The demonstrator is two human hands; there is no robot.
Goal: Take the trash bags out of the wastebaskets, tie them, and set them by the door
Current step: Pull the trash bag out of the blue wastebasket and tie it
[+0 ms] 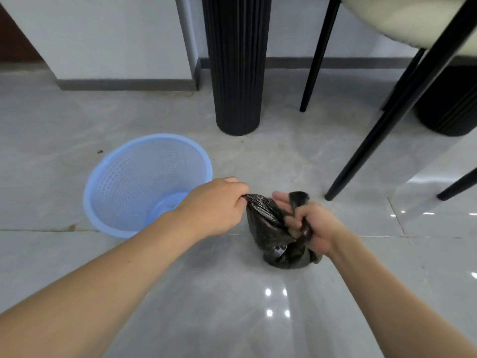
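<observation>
A small black trash bag rests on the grey tiled floor in front of me. My left hand pinches one twisted end of the bag's top and pulls it to the left. My right hand is closed around the other end, which loops up over my fingers. Left of the bag stands a light blue mesh wastebasket, tilted toward me, with no bag inside it.
A black fluted table column stands just behind the basket. Black chair legs slant down at the right, under a cream seat. A second dark column base is at the far right. Wall and skirting run along the back.
</observation>
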